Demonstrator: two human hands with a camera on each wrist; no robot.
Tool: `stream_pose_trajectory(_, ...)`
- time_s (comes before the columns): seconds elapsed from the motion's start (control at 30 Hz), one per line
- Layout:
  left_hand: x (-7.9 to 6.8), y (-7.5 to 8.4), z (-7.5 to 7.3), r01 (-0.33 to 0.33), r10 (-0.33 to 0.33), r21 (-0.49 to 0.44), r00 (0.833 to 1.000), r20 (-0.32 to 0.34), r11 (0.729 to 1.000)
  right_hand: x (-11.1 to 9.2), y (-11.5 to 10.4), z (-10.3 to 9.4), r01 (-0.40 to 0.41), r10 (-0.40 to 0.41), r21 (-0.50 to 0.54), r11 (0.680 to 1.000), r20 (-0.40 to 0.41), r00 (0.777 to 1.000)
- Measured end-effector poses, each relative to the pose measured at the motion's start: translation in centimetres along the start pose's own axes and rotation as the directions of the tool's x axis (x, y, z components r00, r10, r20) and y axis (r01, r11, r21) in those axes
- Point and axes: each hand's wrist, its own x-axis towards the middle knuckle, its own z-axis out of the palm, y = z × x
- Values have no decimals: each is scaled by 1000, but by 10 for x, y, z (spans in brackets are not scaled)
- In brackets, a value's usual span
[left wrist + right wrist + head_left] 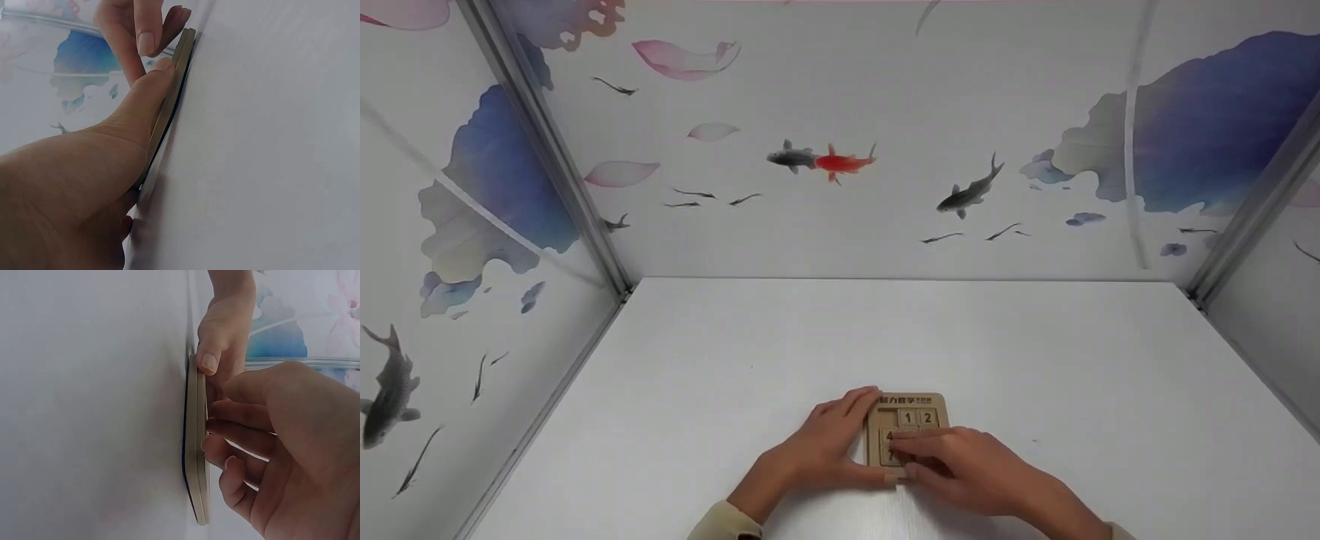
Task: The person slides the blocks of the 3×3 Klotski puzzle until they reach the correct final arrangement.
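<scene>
A wooden sliding number puzzle (873,442) lies flat on the white table, with dark printed characters along its far edge. My left hand (821,446) holds its frame, fingers at the far left corner and thumb along the near edge. Over the tiles is my right hand (982,469), its fingertips touching the left column around the 4 tile (888,435). The 1 tile (907,418) and 2 tile (928,417) show in the top row, right of a gap in the corner. The right hand hides most other tiles. In the right wrist view, its fingers bend loosely against the puzzle's face (194,439).
The white tabletop (810,330) spreads around the puzzle. Panels printed with fish, petals and blue leaves enclose it at the back (870,225), left (405,225) and right (1275,285), with metal posts (585,202) at the corners.
</scene>
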Motion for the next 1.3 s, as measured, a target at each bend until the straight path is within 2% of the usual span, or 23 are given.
stream_pose_trajectory(0.23, 3, 0, 1, -4, 4, 6, 1000, 10, 1000, -5, 4, -5, -94, 89, -83, 992, -55, 994)
stream_pose_trajectory(0.37, 3, 1, 2, -11, 11, 15, 1000, 9, 1000, -5, 7, -4, -128, 122, -116, 985, -60, 991)
stream_pose_trajectory(0.67, 0, 0, 0, -29, 29, 2, 1000, 2, 1000, -2, 11, 1, -114, 110, -97, 989, -49, 993)
stream_pose_trajectory(1.03, -1, -1, -1, -28, 28, -11, 1000, -5, 1000, 4, 5, 8, -96, 95, -89, 991, -18, 995)
stream_pose_trajectory(1.3, -1, 0, -1, -22, 22, -12, 1000, -4, 1000, 5, -2, 10, -85, 82, -110, 990, -28, 996)
